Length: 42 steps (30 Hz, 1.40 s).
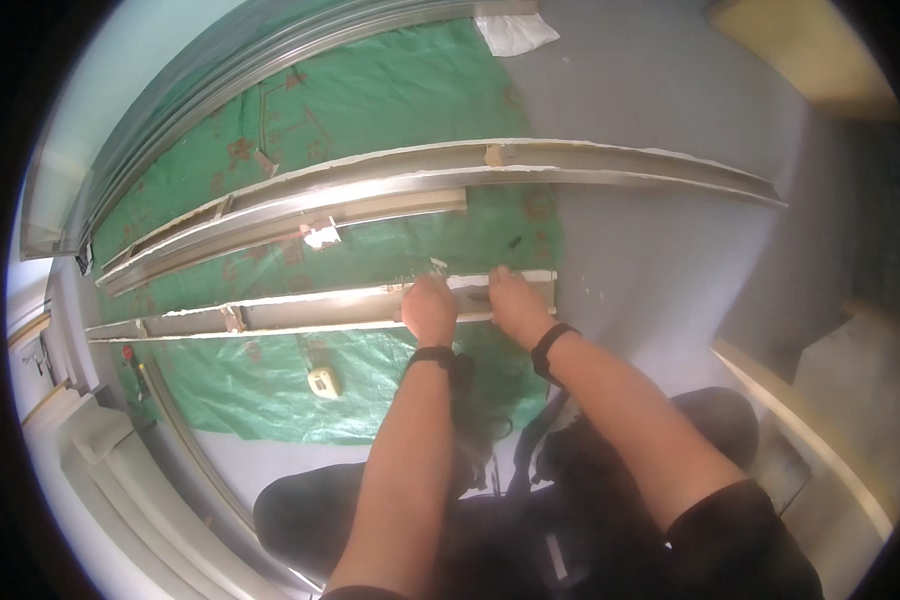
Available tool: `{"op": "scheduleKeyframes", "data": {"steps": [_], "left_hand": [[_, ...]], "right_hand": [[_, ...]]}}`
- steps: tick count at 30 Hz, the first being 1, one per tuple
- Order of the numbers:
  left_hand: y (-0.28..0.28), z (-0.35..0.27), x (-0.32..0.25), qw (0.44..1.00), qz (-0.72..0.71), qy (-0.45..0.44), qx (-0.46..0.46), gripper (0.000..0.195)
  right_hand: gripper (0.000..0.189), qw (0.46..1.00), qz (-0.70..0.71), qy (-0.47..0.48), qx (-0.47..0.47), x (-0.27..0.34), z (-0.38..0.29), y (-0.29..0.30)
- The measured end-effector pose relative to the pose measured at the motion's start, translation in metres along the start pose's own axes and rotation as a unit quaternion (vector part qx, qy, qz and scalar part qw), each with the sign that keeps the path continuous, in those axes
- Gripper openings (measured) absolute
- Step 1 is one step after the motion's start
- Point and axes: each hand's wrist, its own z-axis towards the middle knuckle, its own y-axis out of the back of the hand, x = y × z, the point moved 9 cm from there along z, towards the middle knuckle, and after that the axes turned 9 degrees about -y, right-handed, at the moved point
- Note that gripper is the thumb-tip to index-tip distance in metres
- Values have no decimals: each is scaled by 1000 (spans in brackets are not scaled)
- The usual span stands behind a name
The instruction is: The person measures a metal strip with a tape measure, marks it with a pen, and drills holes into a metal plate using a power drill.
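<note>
A long metal channel [345,304], its two rims crusted with white filler, lies across the green sheet with its hollow side up. My left hand [429,309] is curled over it, fingers at the far rim; the fingertips are hidden. A little further right, near the channel's end, my right hand [517,301] bends its fingers over the same far rim. Between both hands a white strip of the rim shows, and a small dark piece [480,298] is in the hollow beside my right hand. Each wrist wears a black band.
Beyond lie a longer channel [607,161] and a shorter metal profile [420,202] on the green sheet [390,82]. A tape measure [324,382] sits nearer me. A red-tipped tool [129,356] and a thin strip [169,412] lie left. A pale board edge [802,435] stands right.
</note>
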Motion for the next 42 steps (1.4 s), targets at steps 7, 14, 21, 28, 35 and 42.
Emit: {"op": "scheduleKeyframes", "data": {"steps": [7,14,21,28,35,42], "left_hand": [[11,-10,-22,999,-7,-44,10,28],[13,-23,-44,986,-23,-163,1,21],[20,-36,-69,972,-58,-226,-18,16],[114,-47,-203,931,-106,-327,-122,19],[215,144,-18,979,-111,-36,-168,38],[185,165,137,998,56,-41,-11,41]], "right_hand": [[24,1000,0,-10,-5,-8,-4,1],[28,1000,-1,3,-13,-7,-1,-1],[29,1000,4,4,7,-5,1,-1],[41,977,15,59,-206,17,-21,38],[30,1000,7,10,-14,-22,-5,4],[27,1000,26,3,11,0,-2,1]]}}
